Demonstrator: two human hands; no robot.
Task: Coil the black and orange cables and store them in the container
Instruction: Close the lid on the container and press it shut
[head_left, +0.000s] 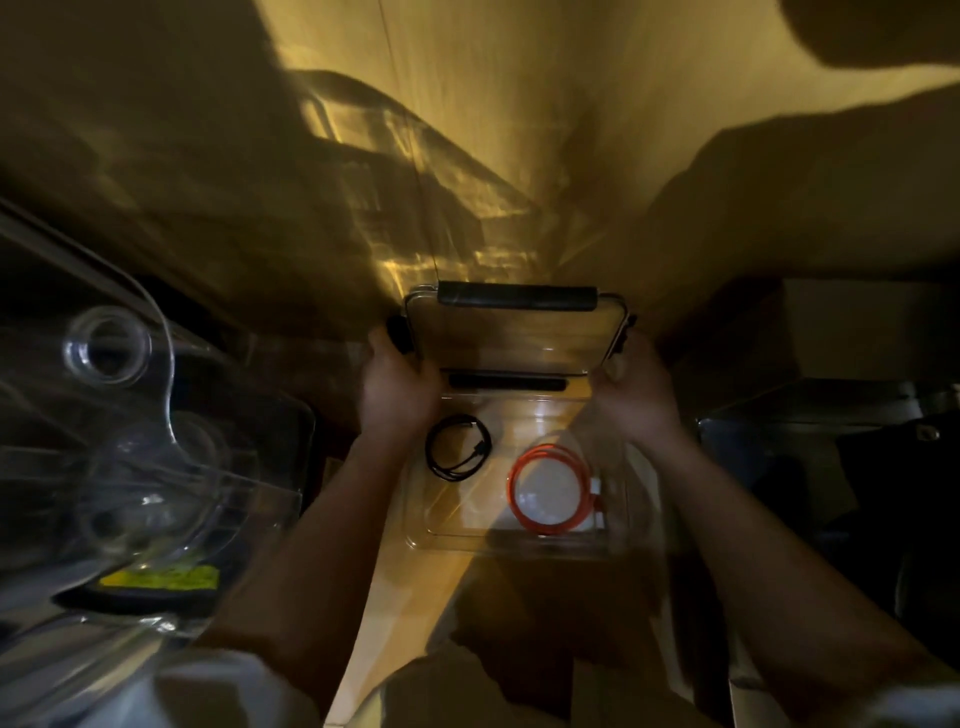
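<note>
Lid (511, 332) gripped at its sides by left hand (397, 387) and right hand (636, 395), likely for closing container (519, 540); black cable (457, 452) and orange cable (550, 491) coiled inside.

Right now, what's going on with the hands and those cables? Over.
Left hand and right hand grip the clear plastic lid. Coiled black cable and coiled orange cable inside the clear container. Nothing blocking.

There is only one view, from the person's head. It looks forward and down, close above the clear plastic container (519, 540) and both forearms.
</note>
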